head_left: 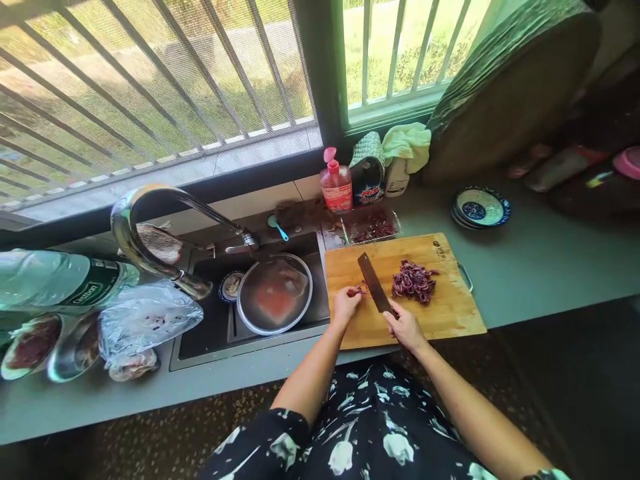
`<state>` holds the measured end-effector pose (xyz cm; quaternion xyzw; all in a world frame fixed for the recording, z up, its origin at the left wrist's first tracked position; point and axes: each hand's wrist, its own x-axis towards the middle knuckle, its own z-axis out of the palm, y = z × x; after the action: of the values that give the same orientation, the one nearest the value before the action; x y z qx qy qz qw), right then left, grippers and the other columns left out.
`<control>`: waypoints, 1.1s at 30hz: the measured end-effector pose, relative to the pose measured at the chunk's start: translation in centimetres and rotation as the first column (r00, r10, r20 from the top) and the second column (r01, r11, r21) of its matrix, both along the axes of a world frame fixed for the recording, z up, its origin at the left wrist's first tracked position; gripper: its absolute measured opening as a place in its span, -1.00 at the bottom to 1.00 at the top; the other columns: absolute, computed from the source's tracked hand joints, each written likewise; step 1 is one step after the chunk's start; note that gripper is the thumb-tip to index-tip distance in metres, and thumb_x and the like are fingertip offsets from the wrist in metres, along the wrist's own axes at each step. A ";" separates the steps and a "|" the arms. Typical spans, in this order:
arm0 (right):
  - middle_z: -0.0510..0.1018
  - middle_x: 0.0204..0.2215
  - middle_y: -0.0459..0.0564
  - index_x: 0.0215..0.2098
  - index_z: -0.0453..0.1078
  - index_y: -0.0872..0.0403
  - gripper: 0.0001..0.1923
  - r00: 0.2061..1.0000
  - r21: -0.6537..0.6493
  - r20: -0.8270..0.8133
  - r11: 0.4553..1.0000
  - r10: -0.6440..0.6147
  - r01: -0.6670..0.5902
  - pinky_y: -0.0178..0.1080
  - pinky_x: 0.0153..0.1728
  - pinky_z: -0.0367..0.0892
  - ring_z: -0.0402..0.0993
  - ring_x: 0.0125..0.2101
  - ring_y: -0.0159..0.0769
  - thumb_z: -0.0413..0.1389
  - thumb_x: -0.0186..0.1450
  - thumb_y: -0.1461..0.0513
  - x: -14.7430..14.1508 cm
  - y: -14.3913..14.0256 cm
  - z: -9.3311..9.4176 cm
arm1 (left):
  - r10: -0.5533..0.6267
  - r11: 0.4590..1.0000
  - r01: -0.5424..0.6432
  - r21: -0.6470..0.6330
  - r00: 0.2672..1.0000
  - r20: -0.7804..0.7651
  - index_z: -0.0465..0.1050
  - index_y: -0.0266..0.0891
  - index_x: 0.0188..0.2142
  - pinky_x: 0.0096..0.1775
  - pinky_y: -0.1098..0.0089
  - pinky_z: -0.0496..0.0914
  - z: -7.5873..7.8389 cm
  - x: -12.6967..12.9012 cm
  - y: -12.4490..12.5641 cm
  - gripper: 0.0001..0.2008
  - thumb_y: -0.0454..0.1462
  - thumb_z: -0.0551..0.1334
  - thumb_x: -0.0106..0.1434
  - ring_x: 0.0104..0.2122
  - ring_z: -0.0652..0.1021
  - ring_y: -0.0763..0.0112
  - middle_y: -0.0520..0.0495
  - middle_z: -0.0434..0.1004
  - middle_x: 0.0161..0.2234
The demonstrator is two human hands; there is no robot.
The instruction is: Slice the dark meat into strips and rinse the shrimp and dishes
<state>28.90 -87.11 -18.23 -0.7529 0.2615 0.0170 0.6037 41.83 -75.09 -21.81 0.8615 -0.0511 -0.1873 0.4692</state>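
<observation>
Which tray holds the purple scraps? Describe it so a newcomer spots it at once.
Start at the wooden cutting board on the grey counter, right of the sink. Just behind its far edge, in front of the pink soap bottle, sits a shallow clear tray. Unlike the round metal bowl in the sink, it is rectangular and holds purple bits.

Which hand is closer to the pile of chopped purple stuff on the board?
Right. The right hand holds the knife just below-left of the chopped purple pile. The left hand sits farther left, beyond the blade, pinching a small piece.
</observation>
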 end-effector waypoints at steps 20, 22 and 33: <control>0.49 -0.50 -0.06 0.05 0.25 0.04 -0.50 0.998 -0.302 0.067 0.953 0.018 0.003 -0.34 -0.53 0.27 0.38 -0.54 -0.34 -0.06 0.16 0.10 -1.9 -3.2 0.9 | -0.315 0.949 0.301 0.094 0.884 0.347 0.44 -0.24 -0.29 -0.21 0.41 0.33 -1.4 -1.5 -2.9 -0.82 -0.24 0.19 0.10 -0.30 0.44 0.44 -0.07 0.44 -0.32; 0.49 -0.46 -0.06 0.06 0.24 0.03 -0.52 0.997 -0.337 0.051 0.941 0.057 -0.036 -0.34 -0.52 0.27 0.38 -0.53 -0.36 -0.08 0.17 0.11 -1.7 -2.8 1.3 | -0.339 0.939 0.334 0.086 0.850 0.404 0.43 -0.21 -0.25 -0.16 0.41 0.33 -1.8 -1.5 -2.6 -0.81 -0.26 0.16 0.14 -0.25 0.43 0.45 -0.07 0.43 -0.26; 0.47 -0.31 0.01 0.03 0.26 0.08 -0.55 0.990 -0.419 0.044 0.902 0.136 -0.105 -0.30 -0.28 0.29 0.40 -0.35 -0.31 -0.12 0.21 0.14 -0.7 -1.9 1.2 | -0.370 0.924 0.357 0.136 0.744 0.556 0.46 -0.23 -0.29 -0.10 0.39 0.36 -3.9 -0.8 -3.3 -0.83 -0.30 0.12 0.17 -0.21 0.46 0.43 -0.09 0.50 -0.26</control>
<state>28.17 -88.99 -17.07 -0.8790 0.1901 -0.0291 0.4364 41.00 -78.42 -25.75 0.8556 -0.3541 -0.0083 0.3775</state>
